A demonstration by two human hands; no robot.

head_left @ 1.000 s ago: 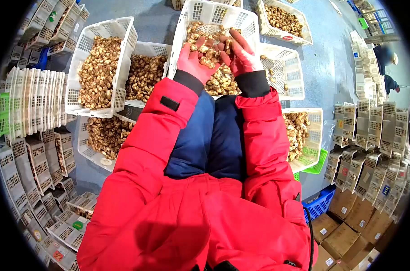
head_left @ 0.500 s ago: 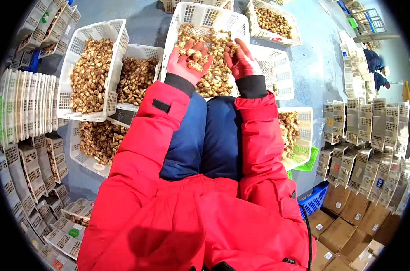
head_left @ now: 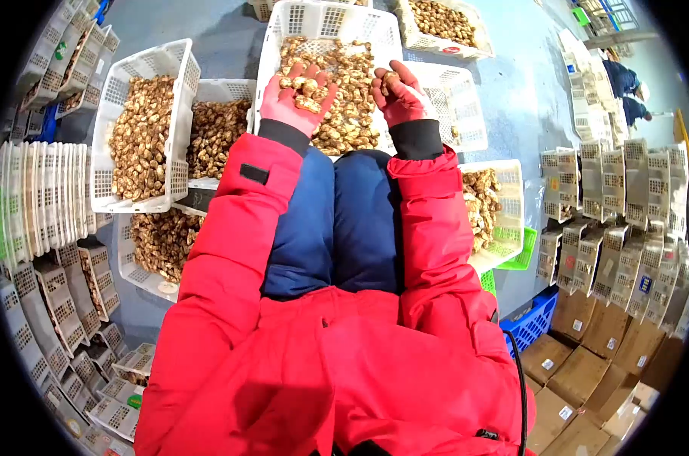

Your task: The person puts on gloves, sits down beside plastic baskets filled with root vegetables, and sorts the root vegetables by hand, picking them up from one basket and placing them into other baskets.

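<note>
My left hand [head_left: 297,106] is palm up with its fingers curled around several brown-and-cream mushrooms [head_left: 308,103]. Beside it on the right, my right hand [head_left: 404,97] grips one mushroom [head_left: 390,79] between thumb and fingers. Both hands hover over the near part of a white plastic crate [head_left: 390,30] set in front of my knees. Loose mushrooms [head_left: 348,91] cover much of that crate's bottom, with pale floor showing at the edges.
Left of me stand a tilted crate full of mushrooms [head_left: 143,125] and darker ones [head_left: 217,137] beside it. A white crate [head_left: 466,114] with few pieces and another half-filled one [head_left: 512,205] are at right. Crate stacks [head_left: 48,197] and cardboard boxes [head_left: 580,365] flank me.
The whole view has shifted slightly, so the crates appear further left and higher. My right hand has drifted a little right relative to the crate, its fingers more curled on the mushroom.
</note>
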